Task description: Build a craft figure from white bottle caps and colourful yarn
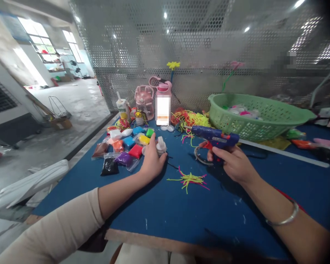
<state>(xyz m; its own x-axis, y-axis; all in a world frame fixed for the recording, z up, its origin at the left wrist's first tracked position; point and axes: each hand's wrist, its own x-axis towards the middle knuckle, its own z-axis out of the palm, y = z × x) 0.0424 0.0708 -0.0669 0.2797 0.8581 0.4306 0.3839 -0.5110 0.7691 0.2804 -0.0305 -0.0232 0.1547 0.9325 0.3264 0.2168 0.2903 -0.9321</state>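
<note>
My right hand (238,163) is wrapped round the grip of a blue hot glue gun (209,135), its nozzle pointing left. A long whitish glue stick (286,153) sticks out of its back. My left hand (154,157) is closed round a small clear plastic piece (161,145), which shows between thumb and forefinger; its exact kind is unclear. Beside that hand lie several bags of coloured clay, among them a red one (135,151), a purple one (124,158) and a black one (109,165). A small heap of yellow and pink strings (191,179) lies between my hands.
A green plastic basket (260,126) stands at the back right with small items inside. Tangled bright yarn (196,119), a pink bottle (165,88), a pink clear jug (144,99) and a drink cup (123,108) line the back. Behind them rises a perforated metal panel (192,47).
</note>
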